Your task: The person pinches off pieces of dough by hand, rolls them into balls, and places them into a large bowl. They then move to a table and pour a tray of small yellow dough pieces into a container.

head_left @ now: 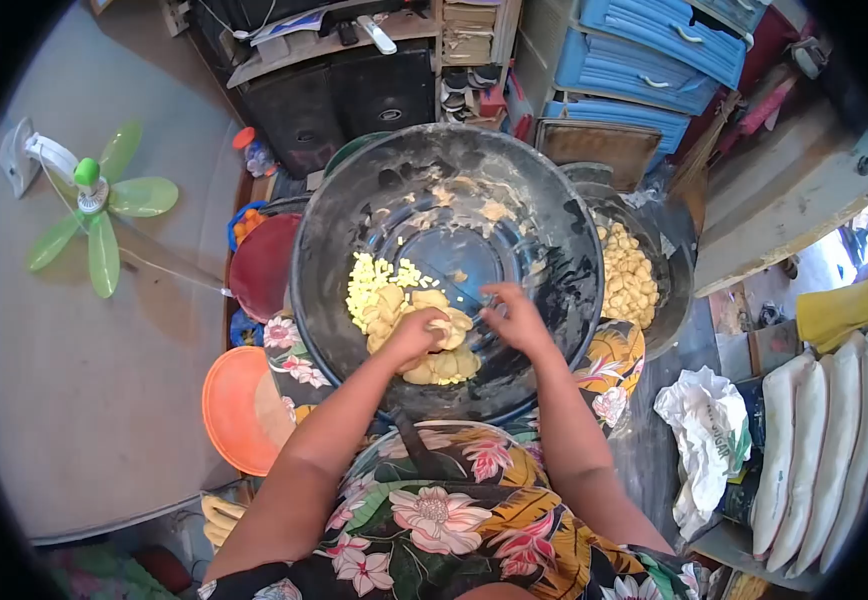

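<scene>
On my lap rests a large black basin (564,235), its inner wall streaked with dried, pale residue. Small yellow pieces (366,285) lie heaped in its left part, beside overlapping flat dough rounds (386,312). My left hand (414,340) is closed on a flat dough round (454,328), held just above the stack. To its right, my right hand (518,320) hovers over the basin floor, thumb and fingers apart, with nothing visible between them. More dough rounds show below my left hand, partly covered by it.
A second dark basin (676,300) on the right holds many folded dough pieces (629,278). An orange tub (229,410) and a red bowl (262,265) stand at left. A crumpled white bag (704,430) and stacked white sacks (819,450) are at right.
</scene>
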Demonstrator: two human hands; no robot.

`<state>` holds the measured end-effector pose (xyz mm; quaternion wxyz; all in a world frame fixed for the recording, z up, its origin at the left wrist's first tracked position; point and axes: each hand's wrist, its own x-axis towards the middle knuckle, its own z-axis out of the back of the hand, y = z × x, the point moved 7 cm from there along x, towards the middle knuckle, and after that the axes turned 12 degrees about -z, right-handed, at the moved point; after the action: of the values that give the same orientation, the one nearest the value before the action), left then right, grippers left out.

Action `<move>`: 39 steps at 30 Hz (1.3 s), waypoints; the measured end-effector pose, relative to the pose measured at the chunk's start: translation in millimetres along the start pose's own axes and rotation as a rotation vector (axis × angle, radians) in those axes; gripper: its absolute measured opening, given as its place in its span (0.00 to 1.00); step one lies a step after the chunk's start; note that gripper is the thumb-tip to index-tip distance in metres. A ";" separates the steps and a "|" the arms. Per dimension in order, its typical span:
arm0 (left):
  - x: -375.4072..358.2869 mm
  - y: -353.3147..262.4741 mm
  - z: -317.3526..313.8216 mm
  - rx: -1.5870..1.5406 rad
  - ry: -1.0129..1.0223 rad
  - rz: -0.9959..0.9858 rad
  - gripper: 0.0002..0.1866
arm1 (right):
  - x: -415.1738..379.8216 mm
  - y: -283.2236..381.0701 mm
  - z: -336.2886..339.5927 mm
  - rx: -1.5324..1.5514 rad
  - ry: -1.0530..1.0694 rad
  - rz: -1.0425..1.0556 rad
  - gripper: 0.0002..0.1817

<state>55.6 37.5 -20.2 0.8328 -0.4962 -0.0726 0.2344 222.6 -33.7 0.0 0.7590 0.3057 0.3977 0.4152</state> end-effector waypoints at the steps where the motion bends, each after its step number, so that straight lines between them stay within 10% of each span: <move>1: -11.6 -0.1 10.0 -0.199 -0.045 0.093 0.16 | -5.5 17.0 -19.1 0.049 0.064 0.190 0.33; 7: -40.6 -13.0 32.1 -0.486 -0.296 -0.003 0.12 | -8.0 48.2 -79.4 -0.078 0.242 0.291 0.25; 16: -98.0 3.3 79.5 -1.005 -0.707 0.028 0.13 | -16.2 60.9 -8.4 -0.345 -0.504 0.367 0.14; 19: -99.9 4.4 79.3 -1.145 -0.668 -0.029 0.14 | -0.6 47.5 -78.9 -0.252 0.093 0.389 0.11; 22: -101.2 6.0 71.2 -1.225 -0.692 -0.028 0.16 | 4.5 23.9 -132.9 -0.552 0.201 0.339 0.08; 32: -111.7 10.7 58.1 -1.265 -0.735 0.034 0.16 | 4.0 15.5 -133.5 -0.656 0.000 0.539 0.12; 39: -110.7 -4.7 53.1 -1.298 -0.678 -0.002 0.17 | -8.3 70.5 -80.3 0.464 0.080 0.209 0.11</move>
<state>-59.1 26.5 22.6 0.3032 -0.7898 -0.4512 0.2842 123.6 2.9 18.9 0.6052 0.4945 0.4783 0.4005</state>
